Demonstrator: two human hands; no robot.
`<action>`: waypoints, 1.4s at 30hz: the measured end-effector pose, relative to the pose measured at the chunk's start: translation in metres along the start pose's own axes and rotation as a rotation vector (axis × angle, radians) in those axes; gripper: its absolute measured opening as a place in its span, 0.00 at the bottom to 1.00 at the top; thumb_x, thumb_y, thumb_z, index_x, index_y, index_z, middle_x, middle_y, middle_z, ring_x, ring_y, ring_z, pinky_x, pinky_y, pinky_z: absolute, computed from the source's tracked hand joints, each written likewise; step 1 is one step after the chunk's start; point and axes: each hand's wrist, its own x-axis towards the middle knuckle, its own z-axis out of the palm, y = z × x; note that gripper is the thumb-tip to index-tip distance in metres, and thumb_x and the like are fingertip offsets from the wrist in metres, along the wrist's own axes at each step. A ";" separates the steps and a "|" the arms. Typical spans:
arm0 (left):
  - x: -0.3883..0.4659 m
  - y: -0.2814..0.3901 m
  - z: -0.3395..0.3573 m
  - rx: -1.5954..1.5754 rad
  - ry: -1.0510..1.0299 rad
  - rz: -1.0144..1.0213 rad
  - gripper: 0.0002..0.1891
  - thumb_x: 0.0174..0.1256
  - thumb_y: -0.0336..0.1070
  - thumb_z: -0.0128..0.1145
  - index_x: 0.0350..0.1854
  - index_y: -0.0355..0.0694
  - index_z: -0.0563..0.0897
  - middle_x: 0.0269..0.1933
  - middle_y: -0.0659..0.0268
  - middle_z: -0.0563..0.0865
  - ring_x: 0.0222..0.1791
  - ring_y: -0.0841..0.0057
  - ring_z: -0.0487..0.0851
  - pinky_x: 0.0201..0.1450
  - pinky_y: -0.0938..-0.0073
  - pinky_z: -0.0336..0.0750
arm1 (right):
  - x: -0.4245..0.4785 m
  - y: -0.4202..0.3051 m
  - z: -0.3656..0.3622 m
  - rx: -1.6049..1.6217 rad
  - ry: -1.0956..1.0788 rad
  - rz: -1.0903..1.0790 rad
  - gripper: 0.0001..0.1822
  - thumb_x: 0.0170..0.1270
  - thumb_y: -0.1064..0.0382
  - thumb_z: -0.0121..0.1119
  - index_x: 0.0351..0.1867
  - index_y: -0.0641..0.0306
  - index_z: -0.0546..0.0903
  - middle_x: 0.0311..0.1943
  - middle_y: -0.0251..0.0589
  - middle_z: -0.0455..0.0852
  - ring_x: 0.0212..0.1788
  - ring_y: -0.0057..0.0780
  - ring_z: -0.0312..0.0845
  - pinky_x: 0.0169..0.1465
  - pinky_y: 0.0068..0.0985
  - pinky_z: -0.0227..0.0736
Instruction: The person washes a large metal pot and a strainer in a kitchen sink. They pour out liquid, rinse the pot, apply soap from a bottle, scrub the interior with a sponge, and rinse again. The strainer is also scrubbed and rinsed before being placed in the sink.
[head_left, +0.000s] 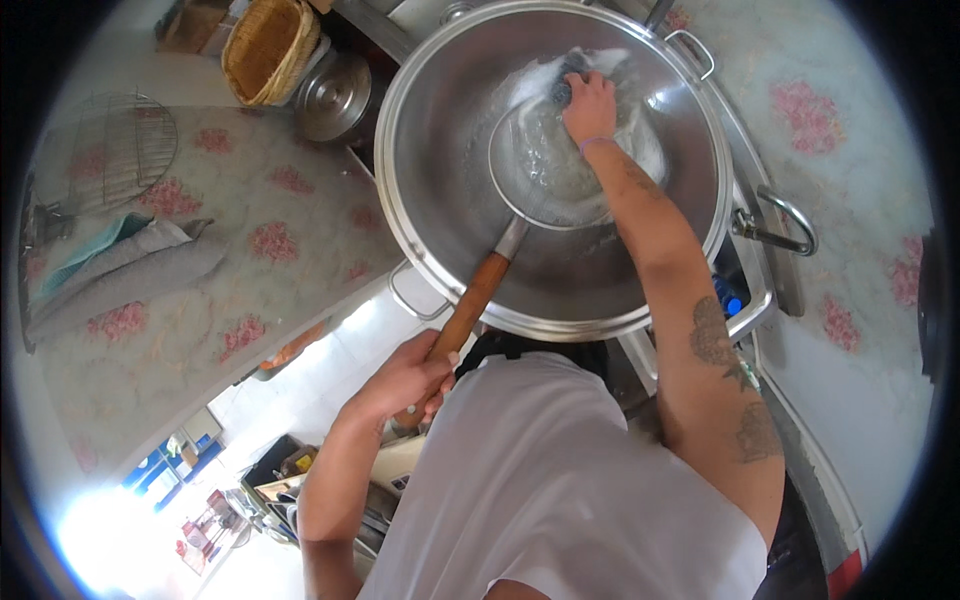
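Observation:
A wide round metal pan (442, 142) with side handles stands before me, with cloudy, foamy water inside. My left hand (411, 375) grips the wooden handle (471, 306) of a large round metal skimmer (493, 169), whose head rests in the water. My right hand (589, 105) reaches into the pan and holds a dark grey scouring pad (562, 88) near the far side of the skimmer's head, among white suds. Whether the pad touches the skimmer cannot be made out.
A metal faucet (780, 225) and a blue-capped bottle (731, 302) are right of the pan. On the left are a floral-patterned counter (300, 217), folded cloths (127, 255), a wire rack (142, 150), a wicker basket (262, 56) and a metal lid (334, 97).

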 end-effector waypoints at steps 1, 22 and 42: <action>0.000 0.000 0.000 0.000 -0.004 -0.007 0.12 0.79 0.38 0.54 0.55 0.36 0.73 0.28 0.68 0.78 0.15 0.81 0.72 0.19 0.74 0.72 | -0.006 -0.005 0.002 0.038 -0.044 -0.028 0.24 0.55 0.72 0.63 0.54 0.47 0.85 0.53 0.44 0.79 0.56 0.51 0.75 0.60 0.40 0.74; 0.005 0.014 0.005 0.104 0.049 0.005 0.14 0.78 0.38 0.56 0.56 0.34 0.75 0.26 0.66 0.79 0.16 0.80 0.74 0.18 0.73 0.69 | -0.010 -0.015 0.003 -0.012 -0.261 -0.379 0.22 0.61 0.72 0.60 0.56 0.48 0.85 0.58 0.40 0.78 0.61 0.46 0.75 0.62 0.39 0.79; 0.021 0.001 0.006 0.104 0.178 0.171 0.13 0.79 0.33 0.53 0.58 0.35 0.71 0.26 0.67 0.77 0.14 0.81 0.72 0.17 0.73 0.69 | -0.150 -0.060 -0.082 0.120 -0.787 0.355 0.26 0.60 0.54 0.67 0.60 0.57 0.82 0.56 0.57 0.82 0.60 0.55 0.81 0.63 0.44 0.78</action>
